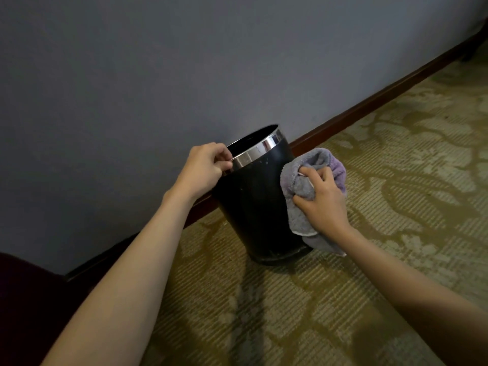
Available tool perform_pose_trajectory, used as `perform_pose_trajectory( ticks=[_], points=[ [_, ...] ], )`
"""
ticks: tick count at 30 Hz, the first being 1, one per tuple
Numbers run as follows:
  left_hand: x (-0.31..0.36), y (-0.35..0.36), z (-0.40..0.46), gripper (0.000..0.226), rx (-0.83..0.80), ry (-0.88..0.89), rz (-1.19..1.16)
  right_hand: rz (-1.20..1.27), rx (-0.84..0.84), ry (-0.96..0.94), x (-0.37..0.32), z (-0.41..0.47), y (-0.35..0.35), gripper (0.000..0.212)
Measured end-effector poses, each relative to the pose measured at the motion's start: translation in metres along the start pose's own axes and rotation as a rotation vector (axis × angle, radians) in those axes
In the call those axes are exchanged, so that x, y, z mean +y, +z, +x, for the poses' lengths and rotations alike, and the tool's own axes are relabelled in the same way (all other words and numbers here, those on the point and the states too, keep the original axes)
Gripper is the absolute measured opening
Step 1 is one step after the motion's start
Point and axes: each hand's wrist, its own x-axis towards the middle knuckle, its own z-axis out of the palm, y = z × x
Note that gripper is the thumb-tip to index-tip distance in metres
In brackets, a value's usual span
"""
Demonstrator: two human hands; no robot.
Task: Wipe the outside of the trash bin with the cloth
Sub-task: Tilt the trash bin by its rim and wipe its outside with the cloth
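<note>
While both grips clamp, cloth [306, 191] meets black, chrome-rimmed trash bin [253, 204].

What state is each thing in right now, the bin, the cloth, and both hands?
Trash bin: open-topped, tilted, standing on the carpet by the wall.
Cloth: bunched, pressed to the bin's right side.
Left hand: gripping the bin's chrome rim.
Right hand: closed on the cloth.
</note>
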Motion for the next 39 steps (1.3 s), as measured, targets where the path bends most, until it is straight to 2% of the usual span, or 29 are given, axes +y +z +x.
perform_pose_trajectory(
  ticks=[2, 5, 9, 12, 16, 21, 29, 34, 36, 39],
  points=[
    [0.005, 0.003, 0.004, 0.013, -0.003, -0.016, 0.012, 0.005, 0.04, 0.018, -0.011, 0.0, 0.0, 0.053],
    [0.013, 0.008, 0.008, 0.008, -0.033, -0.014, 0.033, -0.07, 0.059, -0.103, -0.027, -0.009, 0.002, 0.055],
    [0.023, 0.012, 0.013, 0.01, -0.029, -0.026, 0.077, -0.304, 0.067, -0.443, -0.036, -0.028, 0.011, 0.046],
    [0.027, 0.013, 0.015, 0.012, -0.032, -0.039, 0.084, -0.446, -0.027, -0.764, -0.018, -0.046, 0.019, 0.032],
    [0.036, 0.015, 0.012, 0.018, -0.04, -0.033, 0.08, -0.523, -0.126, -0.876, 0.016, -0.058, 0.019, 0.035],
    [0.049, 0.023, 0.013, 0.011, -0.021, -0.027, 0.073, -0.503, -0.134, -0.792, 0.039, -0.054, 0.004, 0.037],
    [0.051, 0.024, 0.013, 0.014, -0.015, -0.108, 0.072, -0.403, -0.217, -0.313, 0.047, -0.034, -0.017, 0.051],
    [0.055, 0.026, 0.008, 0.02, -0.016, -0.117, 0.006, -0.1, -0.047, -0.008, 0.026, -0.006, -0.022, 0.052],
    [0.059, 0.029, 0.007, 0.019, -0.009, -0.12, -0.013, 0.014, -0.002, 0.029, 0.01, 0.006, -0.022, 0.051],
    [0.065, 0.035, 0.009, 0.018, -0.006, -0.13, -0.015, 0.085, 0.056, -0.052, -0.014, 0.01, -0.018, 0.052]
  ],
)
